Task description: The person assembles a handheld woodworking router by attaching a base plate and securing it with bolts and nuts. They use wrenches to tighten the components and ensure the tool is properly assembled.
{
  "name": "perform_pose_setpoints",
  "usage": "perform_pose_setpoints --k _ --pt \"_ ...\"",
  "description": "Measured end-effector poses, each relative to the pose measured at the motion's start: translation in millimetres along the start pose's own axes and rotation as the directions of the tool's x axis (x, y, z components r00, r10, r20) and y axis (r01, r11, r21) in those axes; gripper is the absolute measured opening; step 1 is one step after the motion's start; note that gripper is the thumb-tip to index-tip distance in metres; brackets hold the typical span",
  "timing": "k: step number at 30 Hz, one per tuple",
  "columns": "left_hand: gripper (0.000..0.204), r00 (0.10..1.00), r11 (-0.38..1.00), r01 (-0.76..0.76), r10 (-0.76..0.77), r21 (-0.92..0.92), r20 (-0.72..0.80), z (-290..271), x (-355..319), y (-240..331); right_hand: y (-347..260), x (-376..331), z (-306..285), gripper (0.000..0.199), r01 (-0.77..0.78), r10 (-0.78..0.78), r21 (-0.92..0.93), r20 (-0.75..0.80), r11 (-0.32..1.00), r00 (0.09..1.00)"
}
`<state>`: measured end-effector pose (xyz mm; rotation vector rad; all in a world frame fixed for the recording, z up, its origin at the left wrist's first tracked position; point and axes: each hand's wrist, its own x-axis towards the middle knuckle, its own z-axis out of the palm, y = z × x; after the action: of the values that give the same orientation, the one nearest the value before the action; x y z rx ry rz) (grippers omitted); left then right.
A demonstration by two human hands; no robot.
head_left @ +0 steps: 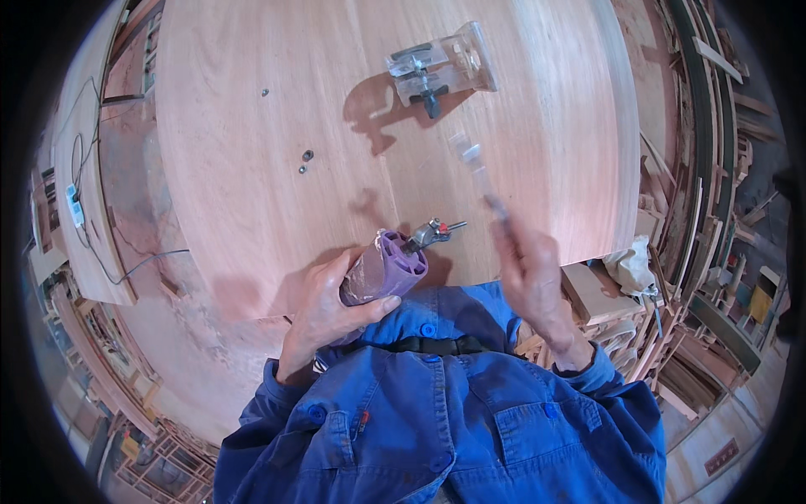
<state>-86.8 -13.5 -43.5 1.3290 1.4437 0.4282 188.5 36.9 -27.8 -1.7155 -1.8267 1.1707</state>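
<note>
My left hand (323, 302) wraps round the purple body of a trim router (369, 281), lying on its side near the table's front edge. From its vented end sticks a metal collet with a router bit (433, 233) that has a red part and points right. In my closed right hand (535, 273) is a silver wrench (478, 168), smeared by motion, its head pointing away from me over the wood. Farther back, a clear plastic router base (445, 69) with a dark wing knob rests on its side, apart from both hands.
Small dark metal parts, perhaps nuts (307, 155), lie on the wooden tabletop (252, 202) at left. A white power strip (75, 207) with a black cable is on a side board at far left. Wood offcuts (596, 294) and a whitish bag (631, 267) sit beyond the right edge.
</note>
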Motion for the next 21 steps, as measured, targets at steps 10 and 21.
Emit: perform_pose_setpoints --k 10,21 --pt "0.059 0.968 0.895 0.247 -0.214 -0.372 0.129 -16 8 -6 86 22 12 0.036 0.009 -0.088 -0.543 -0.12 0.84 0.989" --pt "0.072 0.952 0.74 0.274 -0.121 -0.615 0.28 -11 6 13 1 23 64 0.042 -0.443 -0.109 0.882 0.462 0.161 0.88"
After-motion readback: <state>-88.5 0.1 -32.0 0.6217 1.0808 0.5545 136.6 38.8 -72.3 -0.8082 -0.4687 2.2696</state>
